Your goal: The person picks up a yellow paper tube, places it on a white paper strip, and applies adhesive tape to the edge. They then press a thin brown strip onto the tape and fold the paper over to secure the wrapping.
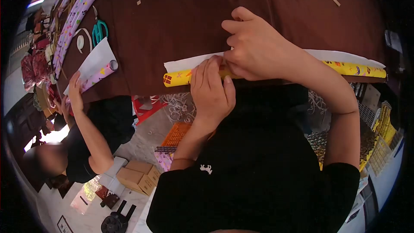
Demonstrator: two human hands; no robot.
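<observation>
A long yellow printed paper roll (354,69) lies along the near edge of the brown-covered table, its white inner side (189,64) showing as a strip behind it. My left hand (213,86) is closed over the roll left of its middle, fingers on top and thumb on the near side. Just right of it, my right hand (254,47) is over the roll with curled fingers, pinched close to my left fingertips. Whatever is between those right fingers is too small or hidden to name. Part of the roll disappears behind my right hand and forearm.
At the left, a co-worker's hand (75,92) is on a lilac printed roll (98,74). Teal-handled scissors (99,31) and a white tape roll (80,42) lie beyond. Finished lilac rolls (71,30) are stacked farther left. An orange crate (176,134) stands below the table.
</observation>
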